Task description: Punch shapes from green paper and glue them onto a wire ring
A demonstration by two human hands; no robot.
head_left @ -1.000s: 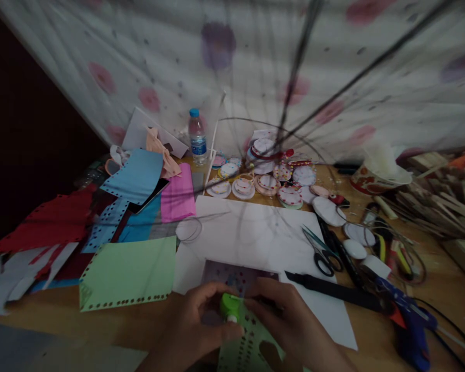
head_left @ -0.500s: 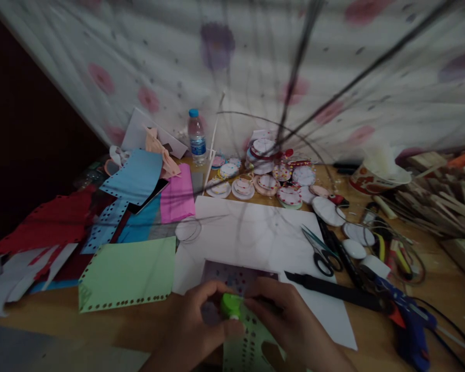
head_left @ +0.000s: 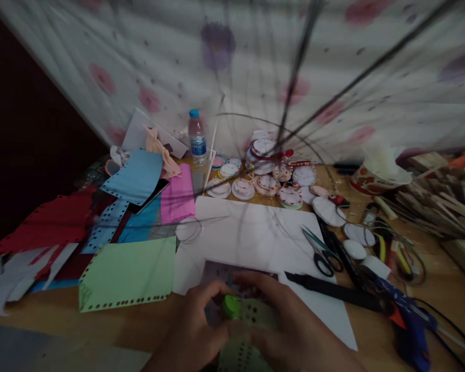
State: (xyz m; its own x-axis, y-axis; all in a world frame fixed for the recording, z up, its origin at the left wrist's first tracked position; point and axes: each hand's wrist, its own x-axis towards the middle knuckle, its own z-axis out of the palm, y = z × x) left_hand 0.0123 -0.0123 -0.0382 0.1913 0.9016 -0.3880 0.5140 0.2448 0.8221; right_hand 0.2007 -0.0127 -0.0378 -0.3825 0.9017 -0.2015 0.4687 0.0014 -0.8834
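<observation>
My left hand (head_left: pixel 197 323) is closed around a small bright-green craft punch (head_left: pixel 231 306), thumb below and fingers above it. Beside the punch is a pale green punched paper (head_left: pixel 260 311) with rows of holes, its lower part running down between my hands. My right hand (head_left: pixel 290 323) curves round the right side of this paper, thumb and fingers on it, a little blurred. Under the hands lies a grey sheet (head_left: pixel 213 271) with small specks on it, partly hidden, on top of large white paper (head_left: pixel 232 227).
On the left lie green paper (head_left: pixel 132 274), red paper (head_left: pixel 50 222), blue paper (head_left: pixel 135 175) and pink paper (head_left: pixel 177 194). Scissors (head_left: pixel 323 261), a black pen-like tool (head_left: pixel 337 293) and a blue glue gun (head_left: pixel 413 330) lie right. Behind stand a bottle (head_left: pixel 197 139) and several decorated paper discs (head_left: pixel 243 187).
My right hand has opened up from its pinch beside the punch and now reaches round the punched paper. The paper has shifted and tilted upward near the punch. My left hand stays almost still.
</observation>
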